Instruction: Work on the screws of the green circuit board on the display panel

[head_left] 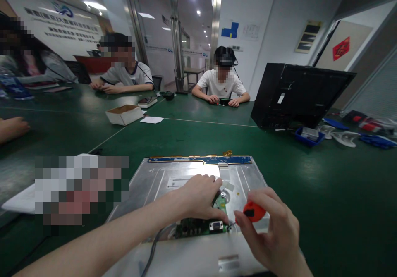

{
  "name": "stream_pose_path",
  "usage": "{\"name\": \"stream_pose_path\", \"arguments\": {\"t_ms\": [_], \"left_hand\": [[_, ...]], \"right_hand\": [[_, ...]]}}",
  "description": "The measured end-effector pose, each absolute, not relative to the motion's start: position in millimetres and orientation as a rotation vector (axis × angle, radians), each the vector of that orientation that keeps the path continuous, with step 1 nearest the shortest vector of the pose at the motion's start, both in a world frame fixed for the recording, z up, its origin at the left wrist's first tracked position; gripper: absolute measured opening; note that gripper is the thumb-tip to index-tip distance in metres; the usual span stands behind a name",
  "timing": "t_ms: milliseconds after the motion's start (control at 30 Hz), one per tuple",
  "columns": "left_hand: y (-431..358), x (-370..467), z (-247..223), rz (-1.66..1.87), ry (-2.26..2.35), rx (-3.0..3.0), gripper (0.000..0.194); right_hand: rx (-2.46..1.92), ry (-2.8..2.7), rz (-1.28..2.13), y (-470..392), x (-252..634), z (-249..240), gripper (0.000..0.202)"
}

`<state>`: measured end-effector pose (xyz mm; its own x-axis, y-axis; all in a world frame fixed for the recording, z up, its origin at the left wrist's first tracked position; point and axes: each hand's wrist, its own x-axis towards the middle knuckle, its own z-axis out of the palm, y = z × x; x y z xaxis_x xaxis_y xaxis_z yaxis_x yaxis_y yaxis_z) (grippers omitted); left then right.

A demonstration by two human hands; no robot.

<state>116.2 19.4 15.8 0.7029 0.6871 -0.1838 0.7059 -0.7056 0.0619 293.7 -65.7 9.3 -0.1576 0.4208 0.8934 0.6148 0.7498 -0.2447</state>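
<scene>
My right hand (276, 231) grips a screwdriver by its red handle (257, 212). Its thin shaft slants down to the left, with the tip at a screw by the corner of a green circuit board (198, 228). My left hand (198, 196) lies across that board, thumb and fingers apart, the thumb tip close to the screw; it covers much of the board. Beneath both is a flat silver metal panel (248, 177), apparently the back of a display. A narrow blue circuit strip (186, 160) runs along its far edge. A grey cable (151, 252) leaves the near side.
On the green table (186, 140) stand a black monitor housing (304, 95), a blue tray (309, 137) and an open white box (124, 115). Another person's hand (14, 129) rests at left. A person in white (223, 82) sits opposite, others to the left.
</scene>
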Motion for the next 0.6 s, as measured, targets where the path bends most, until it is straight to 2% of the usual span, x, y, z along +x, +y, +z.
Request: {"name": "stream_pose_path", "arguments": {"t_ms": [100,300,433,600], "left_hand": [[19.2,116.6,16.2,-0.232,1.15,2.786,0.066],[19.4,115.1,12.4,-0.179,1.143,2.802,0.057],[20.1,113.8,9.9,-0.134,1.14,2.795,0.065],[20.5,114.3,11.7,-0.157,1.138,2.766,0.069]], "right_hand": [[-0.794,-1.787,-0.273,-64.7,292.4,12.4,0.017],[-0.827,-1.834,-0.242,-67.4,296.4,12.7,0.024],[-0.904,-1.885,-0.221,-71.0,299.7,10.4,0.031],[-0.876,-1.835,-0.195,-68.1,295.3,13.7,0.021]]}}
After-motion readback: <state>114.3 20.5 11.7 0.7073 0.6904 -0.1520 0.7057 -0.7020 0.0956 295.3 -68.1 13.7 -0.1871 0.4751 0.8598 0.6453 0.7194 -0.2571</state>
